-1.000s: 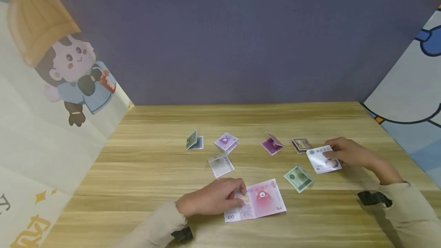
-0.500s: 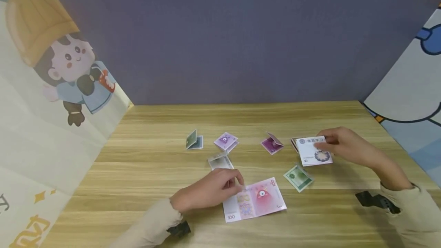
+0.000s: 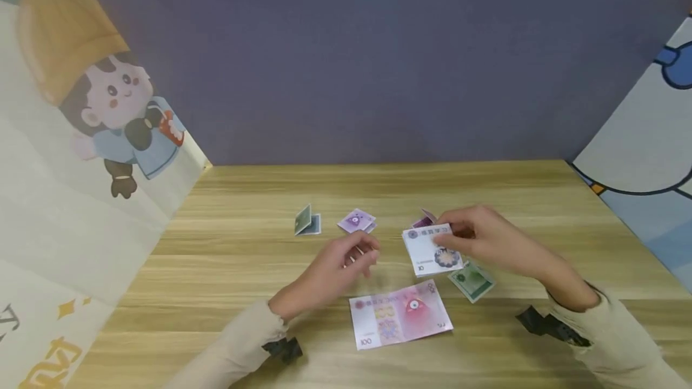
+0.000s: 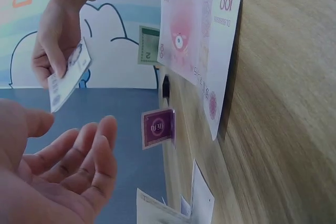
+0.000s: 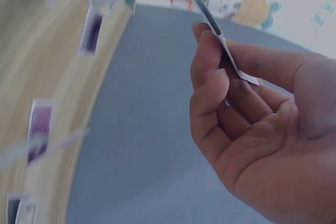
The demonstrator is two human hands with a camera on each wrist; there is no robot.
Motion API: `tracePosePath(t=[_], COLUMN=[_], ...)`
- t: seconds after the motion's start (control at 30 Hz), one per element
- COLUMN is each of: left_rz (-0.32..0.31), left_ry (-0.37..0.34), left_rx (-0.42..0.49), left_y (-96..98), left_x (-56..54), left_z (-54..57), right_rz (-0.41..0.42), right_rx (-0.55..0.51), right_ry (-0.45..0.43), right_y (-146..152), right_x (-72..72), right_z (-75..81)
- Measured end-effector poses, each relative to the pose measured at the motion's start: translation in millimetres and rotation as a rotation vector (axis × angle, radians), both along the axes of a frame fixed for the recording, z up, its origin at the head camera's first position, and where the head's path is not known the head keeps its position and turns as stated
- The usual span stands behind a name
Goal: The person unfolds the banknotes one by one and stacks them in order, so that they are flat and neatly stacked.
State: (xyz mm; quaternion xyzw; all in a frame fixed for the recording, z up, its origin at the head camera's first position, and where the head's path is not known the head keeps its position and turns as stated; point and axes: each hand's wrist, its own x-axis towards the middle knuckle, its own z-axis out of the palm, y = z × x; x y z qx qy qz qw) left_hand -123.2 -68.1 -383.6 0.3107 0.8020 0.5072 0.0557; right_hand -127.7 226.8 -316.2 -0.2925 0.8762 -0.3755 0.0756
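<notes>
My right hand (image 3: 492,245) pinches a folded white banknote (image 3: 429,254) marked 10 between thumb and fingers, raised over the table. Edge-on in the right wrist view, the same banknote (image 5: 210,22) sticks out of the fingers. My left hand (image 3: 335,272), to its left, holds nothing, its fingers loosely bent and apart in the left wrist view. A creased pink 100 banknote (image 3: 427,317) lies spread out just in front of both hands. In the head view the left hand covers the grey folded note, and the right hand covers the brown one.
Small folded notes stand about the wooden table (image 3: 216,293): a green one (image 3: 473,284) under the right hand, a dark purple one (image 3: 424,221), a light purple one (image 3: 355,220) and a grey-green one (image 3: 305,221). A dark panel (image 3: 346,65) rises behind.
My right hand has lifted the white banknote and carried it left, towards the middle. My left hand has come off the pink 100 banknote and moved up and away from it.
</notes>
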Motion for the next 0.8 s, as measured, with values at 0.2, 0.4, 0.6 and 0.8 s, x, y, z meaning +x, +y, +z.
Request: tracePosePath(t=[0.2, 0.4, 0.6, 0.8], left_rz=[0.003, -0.056, -0.084, -0.09], left_ry=[0.038, 0.146, 0.135, 0.148], left_rx=[0.061, 0.014, 0.012, 0.06], left_y=[-2.9, -1.6, -6.6, -11.1], left_x=[5.6, 10.6, 9.0, 9.3], left_z=[3.0, 4.0, 3.2, 8.6], right_rz=[0.048, 0.137, 0.252, 0.24], right_rx=[-0.027, -0.104, -0.221, -0.395], right_ry=[-0.084, -0.216, -0.289, -0.52], right_y=[-26.8, -43.0, -44.8, -45.1], right_x=[8.2, 9.7, 4.4, 0.7], right_z=[-5.8, -27.0, -40.4, -41.6])
